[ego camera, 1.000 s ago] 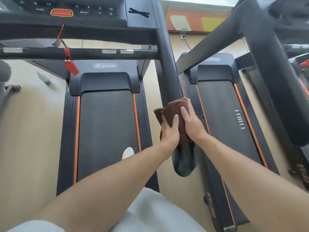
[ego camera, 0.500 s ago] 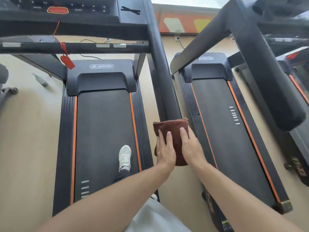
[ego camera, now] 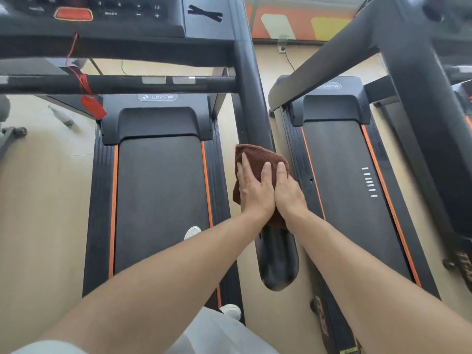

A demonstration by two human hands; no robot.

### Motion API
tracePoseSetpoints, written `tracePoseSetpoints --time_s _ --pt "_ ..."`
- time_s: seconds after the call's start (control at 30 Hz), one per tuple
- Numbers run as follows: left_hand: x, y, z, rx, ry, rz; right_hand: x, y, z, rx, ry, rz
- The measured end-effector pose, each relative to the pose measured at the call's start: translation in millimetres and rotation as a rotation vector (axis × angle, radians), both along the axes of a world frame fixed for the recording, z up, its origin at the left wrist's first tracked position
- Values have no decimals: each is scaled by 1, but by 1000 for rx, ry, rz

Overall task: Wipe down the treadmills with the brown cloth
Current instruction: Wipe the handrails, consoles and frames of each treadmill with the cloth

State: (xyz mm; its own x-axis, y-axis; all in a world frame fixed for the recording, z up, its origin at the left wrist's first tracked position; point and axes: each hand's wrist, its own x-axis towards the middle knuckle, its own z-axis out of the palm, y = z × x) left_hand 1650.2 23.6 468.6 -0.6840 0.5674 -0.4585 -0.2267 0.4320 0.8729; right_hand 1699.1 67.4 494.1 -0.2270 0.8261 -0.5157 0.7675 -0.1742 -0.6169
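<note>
Two hands: both on one brown cloth [ego camera: 258,159], side by side, thumbs' edges touching.
left hand [ego camera: 255,192]: fingers straight, flat on cloth, pressing; holds nothing by curl.
right hand [ego camera: 290,194]: same, fingers extended, palm down on cloth.
cloth position: draped over right handrail [ego camera: 278,261] of near treadmill [ego camera: 158,190], roughly mid-rail; left edge hangs below the rail.
cloth axis: long axis runs along the rail, far end toward the console [ego camera: 102,14], near end under the wrists.
rail: black, slopes from console down toward camera, rounded end free just below the hands.
obstructions: hands and forearms cover most of the cloth's near half; rail hides the floor gap between the two decks.
around: red tag [ego camera: 93,111] on a red cord hangs from the front crossbar [ego camera: 122,84]; white shoe [ego camera: 192,232] on near belt, second shoe [ego camera: 231,311] at deck's right edge; spray bottle [ego camera: 61,114] lying on floor, left.
count: 3 treadmills in view: near one, second treadmill [ego camera: 342,175] just right, third only as an edge at far right; 1 cloth, 2 shoes, 1 bottle.
</note>
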Motion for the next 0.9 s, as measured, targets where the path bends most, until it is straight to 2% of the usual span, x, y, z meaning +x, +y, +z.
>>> tracePoseSetpoints --time_s 0.53,0.77,0.9 --pt "-152 138 -11 -16 -83 125 -157 144 -4 103 69 95" --pt "-159 130 -4 3 -137 65 -157 141 2 146 129 116" --pt "-131 99 3 -31 -189 6 -130 115 5 140 131 159"
